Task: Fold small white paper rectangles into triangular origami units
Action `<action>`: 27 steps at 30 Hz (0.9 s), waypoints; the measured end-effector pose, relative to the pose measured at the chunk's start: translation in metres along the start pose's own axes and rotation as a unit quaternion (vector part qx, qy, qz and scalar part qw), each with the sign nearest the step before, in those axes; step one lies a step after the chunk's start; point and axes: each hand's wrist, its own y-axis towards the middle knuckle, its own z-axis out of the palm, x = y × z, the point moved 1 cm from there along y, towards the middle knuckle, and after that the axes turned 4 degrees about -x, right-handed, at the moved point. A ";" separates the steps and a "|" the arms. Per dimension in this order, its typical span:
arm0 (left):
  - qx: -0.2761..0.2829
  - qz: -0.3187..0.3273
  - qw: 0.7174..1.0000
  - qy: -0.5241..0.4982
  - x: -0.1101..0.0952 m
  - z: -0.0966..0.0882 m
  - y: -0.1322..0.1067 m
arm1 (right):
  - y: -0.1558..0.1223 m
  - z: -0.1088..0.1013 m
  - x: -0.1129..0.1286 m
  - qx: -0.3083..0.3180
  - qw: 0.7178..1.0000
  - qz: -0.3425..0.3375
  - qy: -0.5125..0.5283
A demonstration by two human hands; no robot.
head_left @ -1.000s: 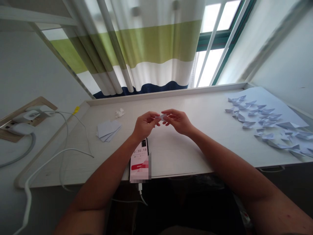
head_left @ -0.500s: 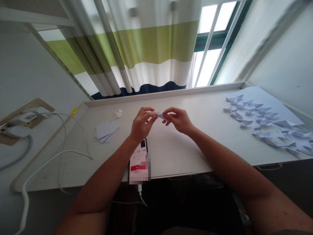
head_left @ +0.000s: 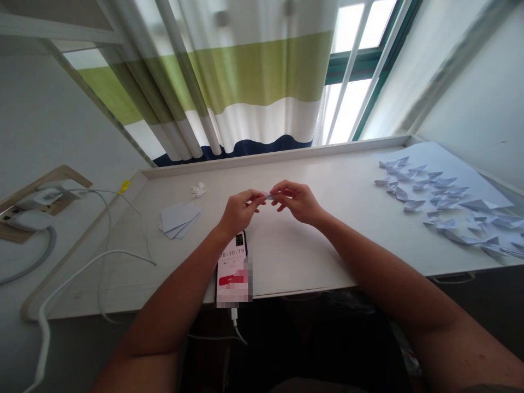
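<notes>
My left hand (head_left: 240, 210) and my right hand (head_left: 295, 201) meet just above the middle of the white table (head_left: 327, 229). Both pinch one small folded piece of white paper (head_left: 268, 196) between fingertips and thumbs; most of the paper is hidden by the fingers. A phone (head_left: 232, 266) with a running timer lies on the table under my left wrist, near the front edge.
A small stack of white paper slips (head_left: 179, 218) lies to the left, with a crumpled scrap (head_left: 198, 190) behind it. Several folded paper pieces (head_left: 442, 199) are spread over a white sheet at the right. White cables (head_left: 102, 256) and a power strip (head_left: 33, 213) sit at the left.
My hands stay pinched on the small paper and shift only slightly, the fingers working it. The phone timer has advanced one second.
</notes>
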 end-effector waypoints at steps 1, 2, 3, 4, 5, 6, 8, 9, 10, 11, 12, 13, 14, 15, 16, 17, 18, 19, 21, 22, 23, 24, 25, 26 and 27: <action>0.002 -0.009 1.000 -0.012 0.000 0.001 0.000 | 0.000 0.000 0.000 0.002 1.000 0.000 0.000; -0.001 -0.011 1.000 -0.019 0.000 0.001 0.000 | 0.000 0.000 0.000 0.003 1.000 0.001 0.001; -0.007 -0.007 1.000 -0.021 0.000 0.002 0.000 | 0.000 0.000 0.000 0.004 1.000 0.003 0.004; -0.014 -0.003 1.000 -0.020 0.000 0.002 0.000 | 0.000 0.001 -0.001 0.003 1.000 0.006 0.008; -0.018 0.001 1.000 -0.017 0.000 0.002 0.000 | 0.000 0.001 -0.002 0.002 1.000 0.009 0.012; -0.022 0.004 1.000 -0.014 0.001 0.002 0.000 | 0.001 0.001 -0.003 0.001 1.000 0.011 0.018; -0.029 0.008 0.999 -0.014 0.003 0.002 0.001 | 0.002 0.002 -0.006 -0.005 0.999 0.014 0.030; -0.033 0.009 0.999 -0.019 0.004 0.003 0.001 | 0.002 0.003 -0.008 -0.010 0.999 0.017 0.038; -0.038 0.008 0.999 -0.025 0.004 0.003 0.001 | 0.002 0.003 -0.010 -0.014 0.999 0.022 0.044; -0.042 0.005 0.999 -0.032 0.005 0.003 0.001 | 0.003 0.003 -0.011 -0.016 0.998 0.028 0.050; -0.046 -0.001 0.998 -0.040 0.005 0.003 0.002 | 0.003 0.003 -0.012 -0.014 0.998 0.037 0.051; -0.050 -0.011 0.998 -0.048 0.006 0.003 0.002 | 0.003 0.002 -0.012 -0.006 0.998 0.046 0.048; -0.054 -0.023 0.997 -0.056 0.006 0.003 0.002 | 0.003 0.002 -0.011 0.005 0.998 0.053 0.041; -0.057 -0.033 0.996 -0.063 0.005 0.003 0.002 | 0.002 0.002 -0.010 0.017 0.998 0.059 0.032; -0.059 -0.040 0.995 -0.072 0.005 0.003 0.002 | 0.002 0.001 -0.009 0.027 0.997 0.063 0.024; -0.062 -0.043 0.994 -0.079 0.004 0.004 0.002 | 0.001 0.001 -0.007 0.034 0.997 0.065 0.019; -0.066 -0.041 0.993 -0.085 0.003 0.004 0.001 | 0.001 0.001 -0.006 0.036 0.997 0.068 0.018; -0.071 -0.035 0.993 -0.087 0.001 0.005 0.001 | 0.000 0.001 -0.004 0.036 0.997 0.071 0.021; -0.076 -0.020 0.994 -0.080 -0.002 0.006 -0.001 | -0.001 0.002 -0.002 0.035 0.996 0.077 0.034; -0.075 -0.012 0.994 -0.072 -0.004 0.006 -0.001 | -0.001 0.003 -0.002 0.035 0.995 0.080 0.042; -0.072 -0.005 0.996 -0.061 -0.005 0.006 -0.002 | -0.001 0.003 -0.002 0.036 0.995 0.083 0.051; -0.066 0.002 0.997 -0.050 -0.007 0.006 -0.002 | -0.001 0.004 -0.002 0.035 0.994 0.085 0.058; -0.057 0.007 0.998 -0.040 -0.008 0.005 -0.003 | -0.001 0.004 -0.002 0.034 0.994 0.086 0.064; -0.050 0.009 0.998 -0.034 -0.008 0.004 -0.003 | -0.001 0.004 -0.002 0.033 0.993 0.087 0.068; -0.044 0.008 0.999 -0.031 -0.008 0.004 -0.002 | -0.001 0.004 -0.002 0.033 0.993 0.088 0.070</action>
